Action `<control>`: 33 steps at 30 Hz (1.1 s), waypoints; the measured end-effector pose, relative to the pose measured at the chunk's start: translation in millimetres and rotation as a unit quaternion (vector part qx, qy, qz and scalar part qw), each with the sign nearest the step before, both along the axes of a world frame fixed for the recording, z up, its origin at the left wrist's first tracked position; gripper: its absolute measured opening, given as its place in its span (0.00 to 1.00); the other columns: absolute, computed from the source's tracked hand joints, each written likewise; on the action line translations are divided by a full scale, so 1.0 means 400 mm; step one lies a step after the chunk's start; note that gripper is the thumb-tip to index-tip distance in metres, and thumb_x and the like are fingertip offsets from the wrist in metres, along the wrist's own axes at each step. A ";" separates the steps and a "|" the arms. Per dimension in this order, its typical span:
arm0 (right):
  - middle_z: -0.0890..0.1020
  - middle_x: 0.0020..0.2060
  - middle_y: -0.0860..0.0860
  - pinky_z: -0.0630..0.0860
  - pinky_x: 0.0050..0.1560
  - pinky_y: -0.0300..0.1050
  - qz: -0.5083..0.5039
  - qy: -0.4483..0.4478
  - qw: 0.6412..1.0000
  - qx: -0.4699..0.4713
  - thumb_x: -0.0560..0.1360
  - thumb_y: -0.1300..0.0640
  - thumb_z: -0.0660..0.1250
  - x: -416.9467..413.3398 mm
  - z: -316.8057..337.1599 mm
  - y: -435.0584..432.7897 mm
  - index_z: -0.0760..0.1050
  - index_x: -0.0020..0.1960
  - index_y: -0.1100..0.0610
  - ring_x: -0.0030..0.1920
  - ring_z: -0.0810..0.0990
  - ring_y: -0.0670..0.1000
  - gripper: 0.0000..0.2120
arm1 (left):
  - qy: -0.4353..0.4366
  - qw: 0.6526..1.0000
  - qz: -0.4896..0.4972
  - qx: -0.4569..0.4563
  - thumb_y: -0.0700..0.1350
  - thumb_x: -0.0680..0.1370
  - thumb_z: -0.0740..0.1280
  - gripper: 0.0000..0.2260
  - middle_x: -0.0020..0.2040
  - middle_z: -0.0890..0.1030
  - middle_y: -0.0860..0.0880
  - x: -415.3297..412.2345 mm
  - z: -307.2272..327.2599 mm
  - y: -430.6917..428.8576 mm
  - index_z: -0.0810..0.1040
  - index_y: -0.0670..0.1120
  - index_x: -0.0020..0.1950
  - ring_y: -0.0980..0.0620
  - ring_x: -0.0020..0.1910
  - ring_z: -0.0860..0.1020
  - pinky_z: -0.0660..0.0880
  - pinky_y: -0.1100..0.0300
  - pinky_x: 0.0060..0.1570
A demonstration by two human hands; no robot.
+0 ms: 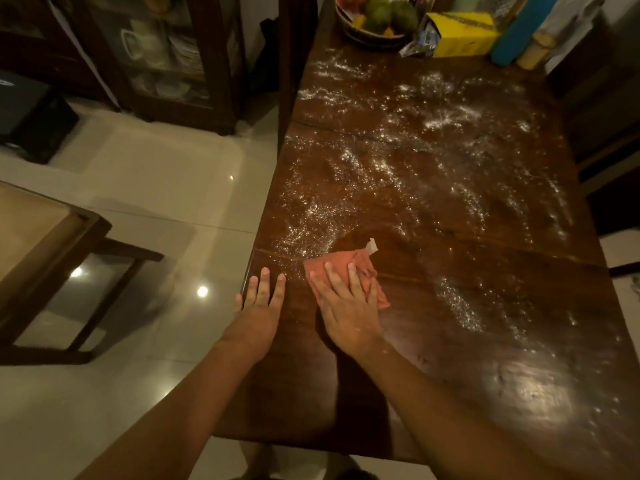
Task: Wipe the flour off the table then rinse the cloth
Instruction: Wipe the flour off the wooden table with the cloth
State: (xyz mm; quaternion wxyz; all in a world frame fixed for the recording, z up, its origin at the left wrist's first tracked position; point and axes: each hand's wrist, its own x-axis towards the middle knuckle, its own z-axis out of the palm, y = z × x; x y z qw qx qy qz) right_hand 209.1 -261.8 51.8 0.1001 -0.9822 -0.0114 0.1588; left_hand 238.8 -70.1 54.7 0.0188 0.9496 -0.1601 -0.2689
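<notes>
Pink cloth (341,263) is lying flat on the dark wooden table (450,268), close to its left edge and toward your end. Your right hand (346,306) is pressing down on it, fingers straight and spread, gripping nothing. The cloth is showing past your fingertips at twelve and three o'clock. A small white tag (372,244) is sticking out at the cloth's one o'clock corner.

Your left hand (261,301) is resting flat on the wood at nine o'clock of the cloth, just beside it and apart from it. Its fingers are lying straight and relaxed, holding nothing, with the thumb at the table's edge.

Flour (349,164) is lying scattered over the tabletop from eleven round to three o'clock of the cloth. The nearest patch, at eleven o'clock, is reaching the cloth's far edge. The wood just beyond the cloth at one o'clock is showing little flour.

At the far end, twelve to one o'clock, a fruit bowl (367,39), a yellow box (464,34) and a blue bottle (523,29) are standing side by side. A chair (45,244) is standing on the pale floor (166,174) at nine o'clock, with a cabinet (166,57) at eleven.
</notes>
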 end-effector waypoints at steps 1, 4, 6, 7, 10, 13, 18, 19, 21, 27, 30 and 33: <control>0.47 0.80 0.40 0.37 0.75 0.69 0.049 0.001 0.999 -0.005 0.84 0.44 0.43 -0.021 -0.002 -0.013 0.46 0.78 0.34 0.80 0.37 0.55 0.24 | 0.001 1.000 -0.004 0.001 0.37 0.81 0.60 0.40 0.78 0.32 0.40 0.001 0.001 0.000 0.30 0.46 0.77 0.39 0.78 0.38 0.47 0.43 0.75; 0.50 0.79 0.38 0.37 0.76 0.66 0.152 0.014 0.988 -0.018 0.84 0.42 0.42 -0.080 0.006 -0.123 0.49 0.77 0.30 0.80 0.39 0.52 0.22 | 0.004 1.000 -0.011 -0.007 0.36 0.82 0.58 0.38 0.78 0.32 0.39 0.005 0.006 0.003 0.31 0.46 0.77 0.39 0.78 0.38 0.47 0.42 0.75; 0.46 0.78 0.35 0.36 0.77 0.65 0.080 0.019 0.996 -0.024 0.84 0.42 0.42 -0.094 0.008 -0.178 0.45 0.75 0.27 0.80 0.39 0.51 0.21 | 0.002 1.000 -0.019 -0.015 0.36 0.82 0.57 0.37 0.78 0.32 0.39 0.004 0.007 0.009 0.31 0.45 0.77 0.38 0.78 0.38 0.48 0.42 0.75; 0.44 0.78 0.34 0.35 0.76 0.65 0.009 0.017 1.000 -0.022 0.84 0.43 0.41 -0.093 0.009 -0.177 0.43 0.74 0.26 0.80 0.39 0.50 0.22 | 0.002 1.000 -0.022 -0.017 0.36 0.82 0.58 0.37 0.77 0.32 0.39 0.004 0.006 0.012 0.30 0.45 0.77 0.38 0.78 0.38 0.48 0.42 0.75; 0.41 0.78 0.37 0.36 0.75 0.68 -0.136 0.006 0.991 -0.012 0.82 0.44 0.38 -0.071 0.016 -0.068 0.40 0.76 0.29 0.80 0.36 0.55 0.24 | 0.015 0.999 -0.028 -0.016 0.37 0.82 0.58 0.37 0.77 0.32 0.38 0.006 0.011 0.013 0.31 0.45 0.77 0.38 0.78 0.37 0.48 0.42 0.75; 0.43 0.80 0.41 0.34 0.74 0.67 0.020 0.019 1.000 0.001 0.83 0.49 0.45 -0.121 0.010 0.014 0.43 0.78 0.33 0.78 0.33 0.56 0.27 | 0.051 0.998 -0.035 -0.016 0.42 0.84 0.57 0.35 0.77 0.32 0.38 0.019 0.025 0.013 0.32 0.45 0.78 0.38 0.78 0.37 0.48 0.42 0.75; 0.48 0.78 0.33 0.31 0.76 0.61 0.085 0.034 0.996 0.014 0.83 0.47 0.46 -0.192 0.018 -0.116 0.47 0.73 0.23 0.80 0.38 0.47 0.24 | 0.066 0.997 -0.041 -0.029 0.44 0.84 0.58 0.35 0.78 0.32 0.39 0.031 0.024 0.024 0.33 0.45 0.78 0.39 0.78 0.37 0.48 0.44 0.75; 0.46 0.78 0.32 0.31 0.76 0.62 0.030 0.032 0.999 0.010 0.84 0.47 0.45 -0.183 0.018 -0.121 0.45 0.73 0.23 0.80 0.38 0.48 0.24 | 0.065 0.997 -0.041 -0.029 0.44 0.84 0.58 0.35 0.78 0.32 0.39 0.031 0.021 0.025 0.33 0.45 0.78 0.39 0.78 0.37 0.47 0.44 0.75; 0.43 0.78 0.34 0.33 0.76 0.65 -0.087 0.025 0.996 -0.002 0.85 0.47 0.43 -0.143 0.020 -0.083 0.42 0.75 0.26 0.80 0.36 0.51 0.24 | 0.060 0.997 -0.041 -0.030 0.44 0.84 0.58 0.35 0.78 0.32 0.38 0.028 0.019 0.023 0.33 0.45 0.78 0.38 0.78 0.36 0.47 0.43 0.75; 0.51 0.79 0.37 0.36 0.76 0.66 0.081 0.029 0.995 0.049 0.75 0.51 0.45 -0.130 0.029 0.036 0.55 0.77 0.33 0.80 0.38 0.52 0.31 | 0.065 0.997 -0.029 -0.042 0.42 0.83 0.58 0.36 0.78 0.32 0.39 0.027 0.012 0.024 0.33 0.46 0.78 0.39 0.78 0.36 0.46 0.43 0.75; 0.55 0.77 0.34 0.38 0.77 0.64 0.117 0.010 0.991 0.060 0.77 0.48 0.51 -0.145 0.007 -0.045 0.61 0.73 0.30 0.80 0.44 0.47 0.26 | 0.084 0.994 -0.022 -0.073 0.41 0.83 0.59 0.36 0.78 0.32 0.41 0.034 0.020 0.030 0.34 0.48 0.79 0.41 0.78 0.36 0.46 0.43 0.75; 0.57 0.78 0.36 0.49 0.75 0.65 -0.019 -0.028 0.999 0.032 0.80 0.43 0.50 -0.117 0.006 -0.031 0.60 0.73 0.30 0.80 0.52 0.50 0.23 | 0.090 0.992 -0.021 -0.083 0.39 0.82 0.60 0.37 0.78 0.33 0.42 0.037 0.032 0.034 0.35 0.48 0.79 0.41 0.78 0.36 0.46 0.43 0.75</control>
